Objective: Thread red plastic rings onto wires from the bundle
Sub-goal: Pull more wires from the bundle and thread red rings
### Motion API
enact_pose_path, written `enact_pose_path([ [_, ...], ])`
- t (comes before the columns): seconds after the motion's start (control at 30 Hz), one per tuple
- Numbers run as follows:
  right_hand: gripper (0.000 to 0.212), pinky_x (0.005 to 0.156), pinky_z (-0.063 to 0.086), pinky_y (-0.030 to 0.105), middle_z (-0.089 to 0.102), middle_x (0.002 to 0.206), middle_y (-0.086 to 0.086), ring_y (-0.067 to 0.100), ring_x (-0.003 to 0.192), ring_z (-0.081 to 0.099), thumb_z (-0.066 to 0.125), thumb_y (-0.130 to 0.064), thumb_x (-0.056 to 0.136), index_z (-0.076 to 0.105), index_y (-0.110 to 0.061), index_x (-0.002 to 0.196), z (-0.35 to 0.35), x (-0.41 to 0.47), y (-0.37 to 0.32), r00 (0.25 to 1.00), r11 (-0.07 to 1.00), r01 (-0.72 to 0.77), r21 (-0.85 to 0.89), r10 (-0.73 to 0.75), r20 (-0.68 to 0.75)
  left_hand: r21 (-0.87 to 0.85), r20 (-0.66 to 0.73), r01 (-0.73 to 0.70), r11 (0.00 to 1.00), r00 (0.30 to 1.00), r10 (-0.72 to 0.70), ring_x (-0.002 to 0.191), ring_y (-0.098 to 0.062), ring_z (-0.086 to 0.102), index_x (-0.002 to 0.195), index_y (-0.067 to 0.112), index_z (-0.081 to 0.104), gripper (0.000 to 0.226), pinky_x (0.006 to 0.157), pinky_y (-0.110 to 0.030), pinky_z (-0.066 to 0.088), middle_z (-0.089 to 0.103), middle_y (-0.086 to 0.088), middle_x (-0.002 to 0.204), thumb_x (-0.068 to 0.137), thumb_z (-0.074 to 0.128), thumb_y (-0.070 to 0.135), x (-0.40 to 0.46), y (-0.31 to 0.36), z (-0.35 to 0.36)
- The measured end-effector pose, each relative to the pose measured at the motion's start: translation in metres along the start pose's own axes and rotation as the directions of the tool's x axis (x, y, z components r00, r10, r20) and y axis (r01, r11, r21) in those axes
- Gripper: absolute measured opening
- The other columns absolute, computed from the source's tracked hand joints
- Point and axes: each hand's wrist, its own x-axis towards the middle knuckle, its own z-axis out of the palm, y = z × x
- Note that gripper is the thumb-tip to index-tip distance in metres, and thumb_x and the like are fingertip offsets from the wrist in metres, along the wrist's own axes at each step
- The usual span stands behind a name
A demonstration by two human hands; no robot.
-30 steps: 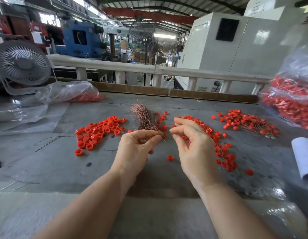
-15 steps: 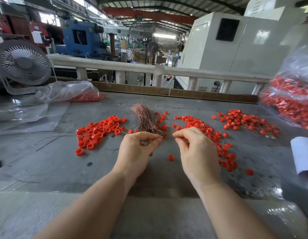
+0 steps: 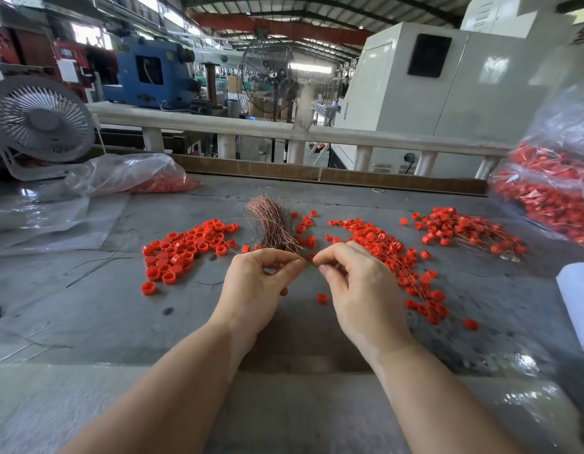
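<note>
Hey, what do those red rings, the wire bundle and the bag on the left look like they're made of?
Red rings: likely molded plastic, with uniform bright color and a slight sheen.
Wire bundle: looks like thin copper, given the pinkish metallic strands that fan out and hold a bend; any coating can't be judged.
Bag: thin clear plastic film, crinkled and glossy, with red pieces showing through.

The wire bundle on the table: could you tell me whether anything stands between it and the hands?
Nothing visible does. The wire bundle lies just beyond the left hand and right hand, its near end meeting their fingertips. Loose red rings lie to either side, not in between.
</note>
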Motion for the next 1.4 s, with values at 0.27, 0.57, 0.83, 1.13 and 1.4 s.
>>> enact_pose_path([
  [0.27, 0.012, 0.064, 0.045, 0.029, 0.057, 0.08, -0.009, 0.013, 0.074, 0.055, 0.062, -0.003, 0.084, 0.067, -0.014, 0.084, 0.0011, 0.0011, 0.0018, 0.999, 0.999, -0.037, -0.019, 0.037, -0.032, -0.05, 0.058, -0.003, 0.999, 0.998, 0.006, 0.05, 0.001, 0.052, 0.077, 0.021, 0.07, 0.015, 0.045, -0.016, 0.045, 0.061, 0.001, 0.064, 0.082, 0.068, 0.007, -0.0028, 0.0053, 0.0007],
  [0.57, 0.014, 0.068, 0.044, 0.027, 0.058, 0.082, -0.006, 0.012, 0.077, 0.055, 0.06, 0.0, 0.084, 0.064, -0.013, 0.082, 0.0026, 0.0037, 0.0025, 0.995, 0.995, -0.029, 0.095, 0.038, -0.093, -0.25, 0.091, 0.021, 0.968, 0.996, 0.002, 0.061, -0.004, 0.062, 0.086, 0.011, 0.07, 0.022, 0.063, -0.014, 0.051, 0.069, 0.005, 0.068, 0.074, 0.07, -0.007, -0.0011, 0.0087, -0.0002],
  [0.83, 0.012, 0.07, 0.044, 0.026, 0.059, 0.083, -0.005, 0.011, 0.079, 0.055, 0.06, -0.001, 0.085, 0.063, -0.012, 0.082, 0.0018, 0.0025, 0.0022, 0.996, 0.993, -0.029, 0.114, 0.038, -0.084, -0.391, 0.152, 0.089, 0.916, 0.988, -0.031, 0.068, -0.006, 0.066, 0.092, 0.009, 0.07, 0.027, 0.065, -0.015, 0.052, 0.071, 0.001, 0.074, 0.078, 0.062, -0.012, -0.0017, 0.0077, -0.0008],
  [1.13, 0.012, 0.067, 0.041, 0.016, 0.055, 0.082, -0.009, 0.009, 0.075, 0.053, 0.06, -0.003, 0.086, 0.062, -0.014, 0.082, 0.0019, 0.0026, 0.002, 0.997, 0.992, -0.038, 0.121, 0.047, -0.067, -0.48, 0.185, 0.133, 0.867, 0.982, -0.048, 0.067, -0.009, 0.067, 0.091, 0.005, 0.066, 0.025, 0.063, -0.018, 0.054, 0.071, -0.002, 0.071, 0.079, 0.057, -0.015, -0.0016, 0.0074, -0.001],
  [1.4, 0.011, 0.069, 0.045, 0.027, 0.058, 0.083, -0.006, 0.013, 0.08, 0.056, 0.06, -0.002, 0.086, 0.064, -0.012, 0.083, 0.0015, 0.0027, 0.0013, 0.996, 0.99, -0.038, 0.136, 0.049, -0.077, -0.523, 0.211, 0.17, 0.835, 0.975, -0.067, 0.068, -0.009, 0.067, 0.09, 0.008, 0.068, 0.029, 0.065, -0.018, 0.055, 0.072, -0.004, 0.074, 0.079, 0.055, -0.015, -0.0017, 0.0079, -0.0023],
])
